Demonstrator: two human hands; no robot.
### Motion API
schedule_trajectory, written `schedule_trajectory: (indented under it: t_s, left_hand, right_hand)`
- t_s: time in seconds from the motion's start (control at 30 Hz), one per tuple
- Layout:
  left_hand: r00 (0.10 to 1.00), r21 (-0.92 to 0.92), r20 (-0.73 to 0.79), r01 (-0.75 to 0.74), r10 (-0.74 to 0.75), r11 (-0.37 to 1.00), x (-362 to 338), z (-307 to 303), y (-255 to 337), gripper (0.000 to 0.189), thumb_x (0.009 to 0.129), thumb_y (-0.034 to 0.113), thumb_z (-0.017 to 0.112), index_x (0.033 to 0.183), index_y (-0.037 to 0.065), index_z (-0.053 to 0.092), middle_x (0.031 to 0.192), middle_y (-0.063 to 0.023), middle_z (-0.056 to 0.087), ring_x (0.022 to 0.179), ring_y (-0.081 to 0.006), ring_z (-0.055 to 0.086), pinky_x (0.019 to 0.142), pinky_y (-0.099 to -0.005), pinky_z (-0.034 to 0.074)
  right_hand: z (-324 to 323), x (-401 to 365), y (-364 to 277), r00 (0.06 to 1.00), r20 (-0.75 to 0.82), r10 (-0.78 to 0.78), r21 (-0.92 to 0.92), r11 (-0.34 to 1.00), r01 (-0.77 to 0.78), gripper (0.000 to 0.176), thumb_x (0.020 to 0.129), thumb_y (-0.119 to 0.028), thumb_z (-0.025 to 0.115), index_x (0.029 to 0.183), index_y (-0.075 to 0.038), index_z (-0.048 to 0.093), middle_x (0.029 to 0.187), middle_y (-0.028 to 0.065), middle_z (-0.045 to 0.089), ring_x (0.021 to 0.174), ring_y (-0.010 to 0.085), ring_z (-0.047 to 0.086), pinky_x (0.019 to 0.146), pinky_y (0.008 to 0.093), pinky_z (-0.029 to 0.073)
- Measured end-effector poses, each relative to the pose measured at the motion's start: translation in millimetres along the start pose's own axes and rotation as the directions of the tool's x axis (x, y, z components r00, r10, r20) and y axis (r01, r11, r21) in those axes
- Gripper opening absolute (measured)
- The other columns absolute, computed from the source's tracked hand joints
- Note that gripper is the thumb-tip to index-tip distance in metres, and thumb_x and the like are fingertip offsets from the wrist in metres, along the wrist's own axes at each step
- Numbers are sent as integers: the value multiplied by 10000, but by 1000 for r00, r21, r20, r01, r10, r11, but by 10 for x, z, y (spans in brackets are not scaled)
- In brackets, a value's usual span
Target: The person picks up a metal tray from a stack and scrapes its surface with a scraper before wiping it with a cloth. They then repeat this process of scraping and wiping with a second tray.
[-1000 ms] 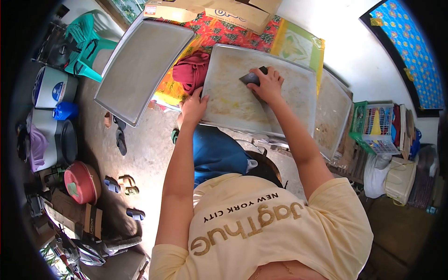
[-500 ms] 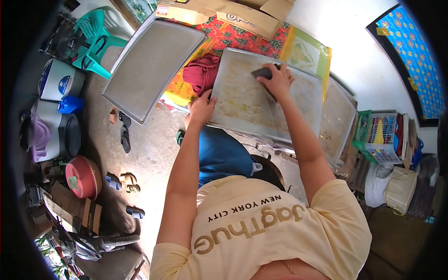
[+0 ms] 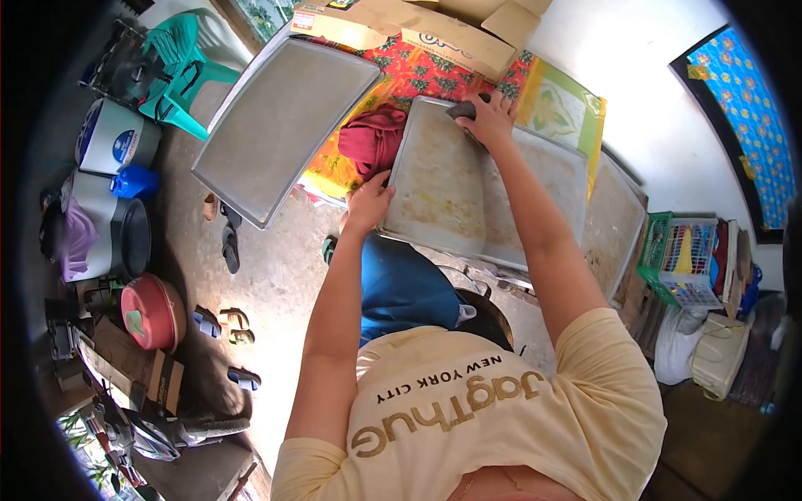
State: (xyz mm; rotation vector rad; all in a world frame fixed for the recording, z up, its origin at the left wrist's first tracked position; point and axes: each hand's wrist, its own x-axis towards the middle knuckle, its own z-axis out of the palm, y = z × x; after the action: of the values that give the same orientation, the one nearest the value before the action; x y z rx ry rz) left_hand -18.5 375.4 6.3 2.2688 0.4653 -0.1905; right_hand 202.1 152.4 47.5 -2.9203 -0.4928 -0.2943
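Over there, the left hand's (image 3: 370, 203) fingers curl at the side rim of a stained tray (image 3: 439, 171); the right hand's (image 3: 491, 118) clamp a dark scraper (image 3: 461, 110) at its far edge. Rightward, a pale basket (image 3: 690, 292) holds something yellow (image 3: 685, 252). Beyond the tray sits an open cardboard box (image 3: 418, 35), its contents hidden.

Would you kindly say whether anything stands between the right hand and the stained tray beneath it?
Only the dark tool in the right hand, near the far edge of the stained tray, visibly comes between them; the maroon cloth sits to its left.
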Motion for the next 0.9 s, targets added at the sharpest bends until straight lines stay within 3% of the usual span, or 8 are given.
schedule_trajectory:
  t_s: [0.23, 0.37, 0.47, 0.57, 0.67, 0.77, 0.87, 0.9]
  left_hand:
    - [1000, 5, -27, -13, 13, 1000, 27, 44, -47, 501, 910, 378, 602, 1381, 213, 557, 1074, -93, 732, 1094, -277, 657, 1062, -488, 305]
    - [999, 34, -32, -9, 10, 999, -10, 28, 13, 499, 906, 382, 602, 1376, 216, 562, 1072, -93, 732, 1090, -280, 658, 1051, -484, 322]
    - [999, 34, -32, -10, 11, 999, -20, 7, 32, 503, 904, 389, 602, 1377, 221, 561, 1067, -93, 732, 1083, -281, 660, 1048, -479, 326]
    - [998, 19, -55, -22, 23, 1000, -21, 34, -2, 502, 905, 391, 602, 1376, 223, 563, 1059, -93, 732, 1076, -279, 662, 1044, -473, 328]
    - [999, 43, -47, -5, 7, 999, -41, 18, 31, 500, 905, 390, 601, 1374, 220, 565, 1061, -96, 731, 1078, -277, 661, 1047, -473, 327]
    - [1000, 30, -28, -1, 2, 1000, -50, -14, 81, 496, 906, 388, 599, 1372, 217, 567, 1064, -102, 730, 1080, -273, 661, 1053, -480, 321]
    - [998, 4, -54, -22, 22, 1000, -33, 16, 37, 494, 906, 384, 601, 1370, 218, 569, 1055, -106, 731, 1078, -272, 661, 1054, -487, 316]
    - [997, -5, -69, -31, 31, 1000, -38, 24, 25, 494, 905, 383, 602, 1369, 219, 569, 1051, -106, 731, 1077, -272, 661, 1054, -488, 315]
  right_hand:
    - [-46, -198, -97, 991, -8, -133, 29, 991, 133, 509, 715, -474, 809, 1182, -370, 636, 1161, 92, 484, 1117, 325, 461, 914, 500, 353]
    - [-51, -421, -179, 944, -81, -321, 22, 946, 323, 480, 680, -468, 820, 1122, -366, 664, 1130, 62, 495, 1083, 314, 478, 890, 486, 363]
    - [7, -296, -88, 957, -140, -252, -46, 968, 248, 465, 683, -461, 822, 1109, -362, 664, 1130, 65, 500, 1093, 320, 479, 899, 488, 364]
    - [46, -116, 58, 996, -81, 30, 80, 997, -23, 473, 682, -467, 825, 1112, -360, 658, 1141, 72, 502, 1103, 329, 481, 908, 501, 364]
    - [7, -254, -97, 975, -49, -217, 11, 976, 218, 478, 700, -468, 819, 1134, -363, 648, 1158, 84, 499, 1109, 340, 480, 921, 504, 365]
    - [106, -284, -103, 960, -115, -257, 25, 965, 261, 480, 704, -467, 820, 1138, -361, 646, 1170, 91, 495, 1111, 342, 480, 925, 499, 369]
    - [22, -103, 63, 998, -66, 15, 83, 997, -9, 489, 696, -463, 826, 1141, -367, 649, 1169, 89, 492, 1133, 338, 477, 926, 489, 373]
    - [11, -129, 21, 998, -48, 30, 79, 997, -26, 499, 687, -459, 832, 1143, -376, 648, 1163, 84, 492, 1133, 333, 476, 917, 488, 375]
